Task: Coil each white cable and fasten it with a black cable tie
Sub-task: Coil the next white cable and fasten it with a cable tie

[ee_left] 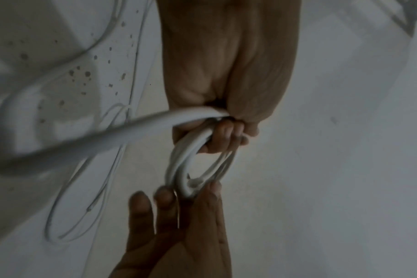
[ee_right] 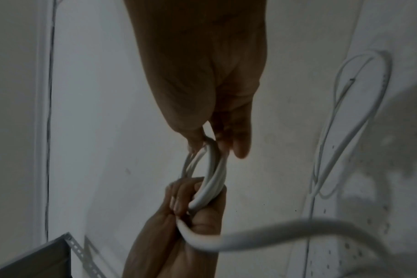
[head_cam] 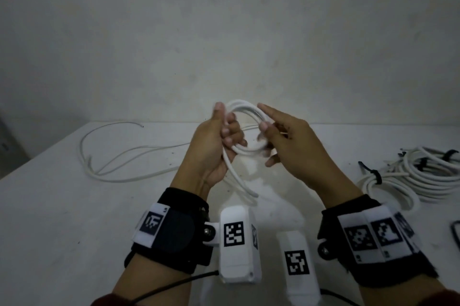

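Above the table, both hands hold a small coil of white cable (head_cam: 245,106). My left hand (head_cam: 224,124) grips the coil's left side with its fingers curled round the loops and the thumb up. On the coil's right side, my right hand (head_cam: 266,129) pinches the strands between thumb and fingers, index finger extended. A loose tail (head_cam: 239,181) hangs from the left fist toward the table. The left wrist view shows the left hand (ee_left: 226,135) wrapped round the coil (ee_left: 186,165). In the right wrist view the right hand (ee_right: 212,144) pinches the coil (ee_right: 212,178).
A second white cable (head_cam: 112,153) lies uncoiled on the white table (head_cam: 74,206) at the left. Several coiled cables fastened with black ties (head_cam: 423,173) are piled at the right. A black tie (head_cam: 455,233) lies at the right edge. A wall stands behind the table.
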